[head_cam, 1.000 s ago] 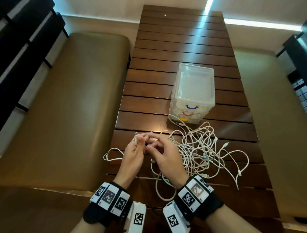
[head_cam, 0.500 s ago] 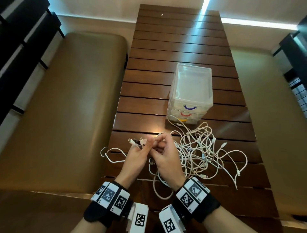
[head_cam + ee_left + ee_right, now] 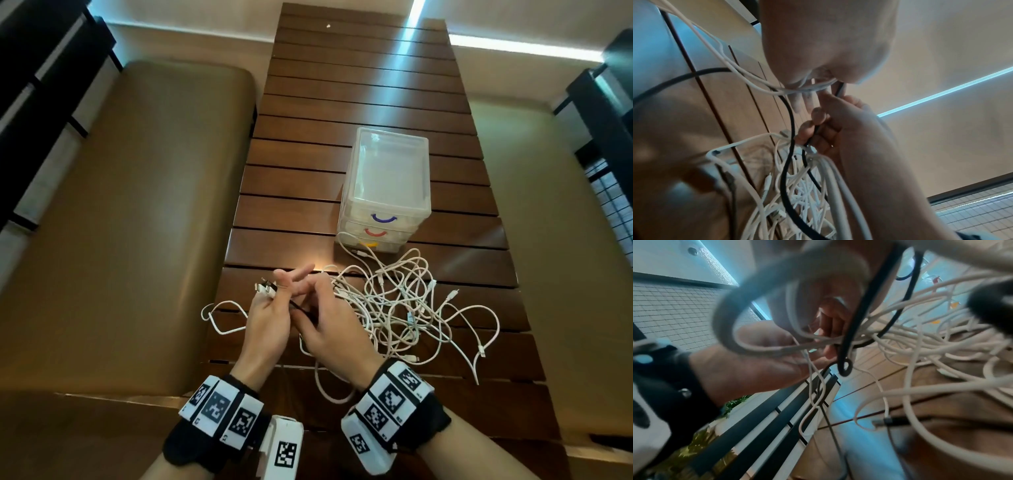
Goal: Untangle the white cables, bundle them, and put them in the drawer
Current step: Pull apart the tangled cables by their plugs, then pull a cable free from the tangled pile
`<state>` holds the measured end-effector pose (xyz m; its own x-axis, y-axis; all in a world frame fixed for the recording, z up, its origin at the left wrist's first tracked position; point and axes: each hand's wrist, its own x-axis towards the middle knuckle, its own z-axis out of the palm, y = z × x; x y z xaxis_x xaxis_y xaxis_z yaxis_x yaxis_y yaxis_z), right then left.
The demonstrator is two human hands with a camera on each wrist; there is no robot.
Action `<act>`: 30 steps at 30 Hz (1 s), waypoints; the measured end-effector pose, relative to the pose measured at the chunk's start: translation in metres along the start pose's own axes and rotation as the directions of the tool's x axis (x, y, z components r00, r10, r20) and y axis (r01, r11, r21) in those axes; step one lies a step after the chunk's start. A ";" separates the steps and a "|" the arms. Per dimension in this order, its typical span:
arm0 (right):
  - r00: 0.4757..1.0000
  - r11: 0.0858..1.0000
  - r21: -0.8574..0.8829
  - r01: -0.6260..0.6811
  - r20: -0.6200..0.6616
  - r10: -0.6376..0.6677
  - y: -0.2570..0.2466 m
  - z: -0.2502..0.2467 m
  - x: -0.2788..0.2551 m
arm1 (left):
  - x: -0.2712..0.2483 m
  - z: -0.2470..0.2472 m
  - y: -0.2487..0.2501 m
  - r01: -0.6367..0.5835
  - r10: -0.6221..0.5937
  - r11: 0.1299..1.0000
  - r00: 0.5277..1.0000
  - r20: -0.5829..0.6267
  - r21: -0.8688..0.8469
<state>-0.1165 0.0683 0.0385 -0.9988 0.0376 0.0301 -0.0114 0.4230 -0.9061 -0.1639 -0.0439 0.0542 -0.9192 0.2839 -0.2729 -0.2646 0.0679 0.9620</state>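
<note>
A tangle of white cables (image 3: 404, 308) lies on the slatted wooden table (image 3: 342, 102), in front of a clear plastic drawer unit (image 3: 387, 192) whose drawers are closed. My left hand (image 3: 277, 291) grips a cluster of cable plug ends (image 3: 265, 287), with its index finger sticking out. Close beside it, my right hand (image 3: 318, 294) pinches cable strands that run into the tangle. The left wrist view shows my right hand (image 3: 818, 128) curled round a black cable (image 3: 787, 178) with white cables (image 3: 834, 178) trailing below it. One white loop (image 3: 222, 318) hangs off the table's left edge.
Brown padded benches (image 3: 120, 222) run along both sides of the table. The drawer unit has blue (image 3: 383, 218), red (image 3: 375, 233) and yellow (image 3: 370, 244) handles. Dark slatted chair backs (image 3: 41, 68) stand at far left and far right.
My left hand has drawn the plug ends out to the left and straightened its index finger. My right hand has slid back along the strands, close to the left hand.
</note>
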 end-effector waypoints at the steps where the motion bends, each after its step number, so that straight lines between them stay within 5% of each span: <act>1: 1.000 0.998 -0.058 0.020 -0.006 -0.020 -0.002 -0.001 0.003 | 0.001 -0.001 0.002 -0.019 0.019 1.000 1.000 -0.002 0.000; 6: 0.994 0.919 -0.392 0.035 0.109 0.009 0.007 -0.015 0.018 | 0.009 -0.010 0.027 -0.163 0.164 0.986 0.985 -0.045 0.040; 13: 0.996 0.906 -0.424 0.013 0.084 0.025 0.031 -0.046 0.007 | 0.023 -0.047 0.079 -0.230 0.223 0.900 0.973 -0.060 -0.372; 16: 0.985 0.901 -0.424 -0.086 -0.173 0.013 0.037 -0.055 0.017 | 0.019 -0.045 0.083 -0.256 0.269 0.934 0.963 0.019 -0.248; 19: 0.862 0.985 -0.107 -0.137 -0.502 0.065 0.023 -0.062 0.033 | 0.014 -0.028 0.075 -0.328 0.314 0.943 0.932 0.183 0.051; 21: 0.826 0.998 0.005 -0.068 -0.561 0.059 0.007 -0.063 0.038 | 0.013 -0.020 0.070 -0.377 0.334 0.905 0.917 0.217 0.198; 24: 0.886 0.994 0.099 0.046 -0.463 0.006 -0.007 -0.058 0.029 | 0.015 -0.014 0.061 -0.466 0.410 0.824 0.883 0.228 0.322; 27: 0.980 0.977 0.205 -0.061 -0.174 0.097 -0.008 -0.046 0.012 | 0.016 -0.012 0.041 -0.548 0.464 0.723 0.836 0.293 0.420; 30: 0.990 0.964 0.232 -0.131 -0.013 0.138 0.000 -0.040 0.002 | 0.013 -0.006 0.023 -0.441 0.255 0.692 0.890 0.377 0.572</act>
<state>-0.1164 0.1049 0.0551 -0.9901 0.1075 -0.0899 0.1094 0.1926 -0.9752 -0.1841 -0.0446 0.0723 -0.7761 0.6306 0.0076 0.3887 0.4688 0.7932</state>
